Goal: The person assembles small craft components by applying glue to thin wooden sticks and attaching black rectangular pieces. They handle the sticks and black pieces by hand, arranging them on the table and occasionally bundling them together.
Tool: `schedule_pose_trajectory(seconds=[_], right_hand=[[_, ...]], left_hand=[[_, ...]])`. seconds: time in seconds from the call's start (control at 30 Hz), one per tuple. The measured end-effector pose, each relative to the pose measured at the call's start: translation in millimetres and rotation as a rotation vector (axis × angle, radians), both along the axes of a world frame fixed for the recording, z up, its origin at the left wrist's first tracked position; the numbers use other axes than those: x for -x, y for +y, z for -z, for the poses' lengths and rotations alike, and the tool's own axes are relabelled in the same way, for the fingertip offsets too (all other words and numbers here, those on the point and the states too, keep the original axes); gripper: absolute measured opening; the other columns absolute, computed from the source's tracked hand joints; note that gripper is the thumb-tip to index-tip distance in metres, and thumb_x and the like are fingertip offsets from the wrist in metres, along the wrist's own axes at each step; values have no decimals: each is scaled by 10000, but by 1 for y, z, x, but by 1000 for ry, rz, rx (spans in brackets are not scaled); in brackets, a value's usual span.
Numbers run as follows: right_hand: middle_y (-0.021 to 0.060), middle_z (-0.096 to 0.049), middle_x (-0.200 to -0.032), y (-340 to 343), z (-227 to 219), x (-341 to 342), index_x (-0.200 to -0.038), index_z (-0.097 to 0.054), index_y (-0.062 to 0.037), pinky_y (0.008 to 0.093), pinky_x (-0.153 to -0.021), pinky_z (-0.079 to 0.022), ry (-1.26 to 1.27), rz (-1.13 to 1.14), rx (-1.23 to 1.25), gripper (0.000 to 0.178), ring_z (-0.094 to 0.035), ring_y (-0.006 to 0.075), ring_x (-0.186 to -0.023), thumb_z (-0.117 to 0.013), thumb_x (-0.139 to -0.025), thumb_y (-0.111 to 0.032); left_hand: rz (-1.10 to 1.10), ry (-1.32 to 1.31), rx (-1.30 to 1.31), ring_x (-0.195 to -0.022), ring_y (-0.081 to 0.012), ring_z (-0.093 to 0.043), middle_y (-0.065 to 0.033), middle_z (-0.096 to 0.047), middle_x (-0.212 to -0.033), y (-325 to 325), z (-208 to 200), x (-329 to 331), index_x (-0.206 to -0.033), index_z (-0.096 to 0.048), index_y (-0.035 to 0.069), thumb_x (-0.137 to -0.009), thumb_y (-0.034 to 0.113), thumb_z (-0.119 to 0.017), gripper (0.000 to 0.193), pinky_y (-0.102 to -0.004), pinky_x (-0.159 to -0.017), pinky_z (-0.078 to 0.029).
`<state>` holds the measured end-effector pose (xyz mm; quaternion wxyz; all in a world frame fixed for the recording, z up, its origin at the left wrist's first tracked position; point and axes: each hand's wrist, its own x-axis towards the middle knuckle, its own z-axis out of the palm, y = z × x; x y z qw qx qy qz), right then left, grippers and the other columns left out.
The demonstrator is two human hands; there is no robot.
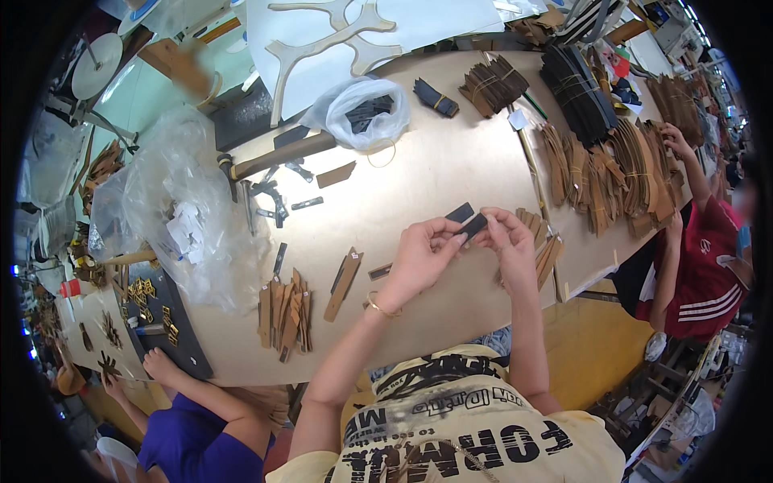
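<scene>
Above the front part of the table, my left hand (427, 251) and my right hand (507, 241) meet, fingers bent in a pinch. Between their fingertips they hold a short black strip (473, 229). A second dark strip (460, 212) shows just behind it, by the left fingers; whether it is held or lies on the table I cannot tell. Left of my left wrist is a long brown strip (344, 284), and farther left a loose pile of brown strips (285, 315). Beside my right hand are more brown strips (549, 256), partly hidden.
A hammer (282, 154) lies near a plastic bag of black pieces (367, 114). Small black strips (274, 200) are scattered nearby. Banded brown bundles (636, 165) fill the right side, where a person in red (700, 266) reaches in. A person in purple (201, 431) works at left.
</scene>
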<state>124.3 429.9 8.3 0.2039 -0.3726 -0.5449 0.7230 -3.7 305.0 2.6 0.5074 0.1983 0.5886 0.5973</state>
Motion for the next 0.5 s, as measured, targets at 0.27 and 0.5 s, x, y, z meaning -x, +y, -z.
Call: schedule_pose_trajectory(seconds=[0.27, 0.5], right_hand=[[69, -704, -875, 11, -6, 38, -1020, -700, 44, 250, -706, -515, -155, -262, -421, 140, -648, 111, -766, -662, -928, -55], [139, -679, -931, 40, -15, 105, -1012, -726, -26, 431, -853, -496, -180, -1070, -824, 184, -630, 348, -931, -674, -883, -145]], left_hand=[[-240, 403, 55, -697, -131, -651, -90, -705, -819, 2, 6, 9, -1074, -681, -31, -906, 54, -667, 189, -264, -645, -519], [-240, 578, 160, -849, -185, -663, -123, -674, -1095, -20, 1, 41, -1274, -598, 18, -833, 68, -734, 464, -306, -714, -523]])
